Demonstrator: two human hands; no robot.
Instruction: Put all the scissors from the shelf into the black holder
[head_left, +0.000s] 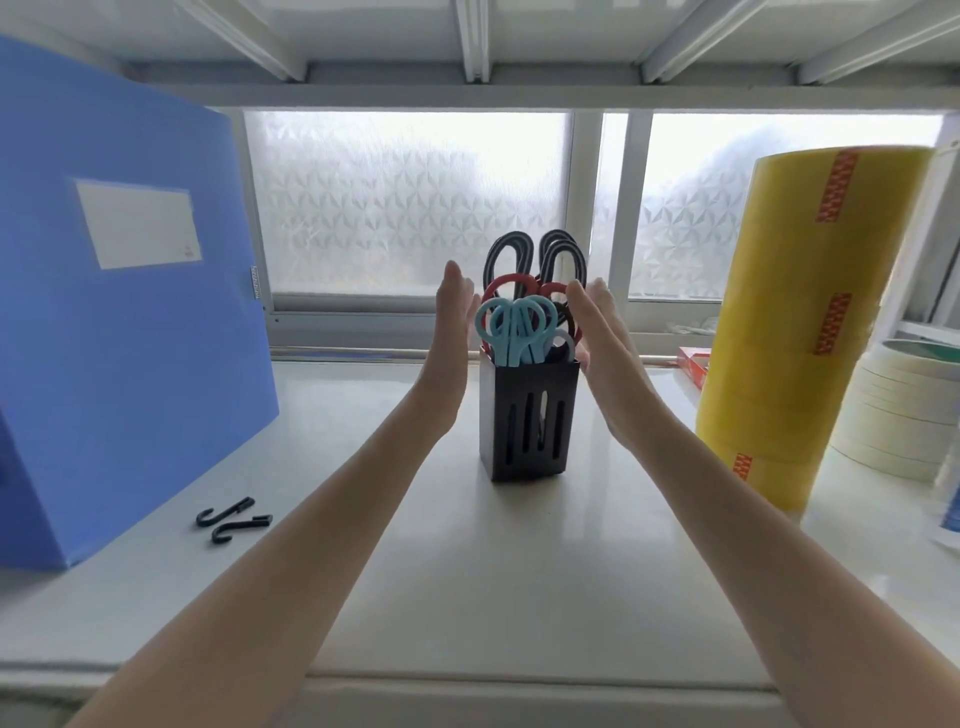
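Observation:
A black slotted holder (530, 421) stands upright in the middle of the white shelf (467, 597). Several scissors (519, 327) stick out of it handles up: light blue ones in front, red ones behind, black ones at the back. My left hand (451, 332) is flat and open just left of the handles, fingers pointing up. My right hand (608, 353) is flat and open at their right side, close to or touching the red and grey handles. Neither hand holds anything.
A large blue file box (119, 291) stands at the left, with two small black hooks (231, 519) lying in front of it. A tall yellow tape roll (800, 322) and a stack of pale tape rolls (893, 410) stand at the right. Frosted windows are behind.

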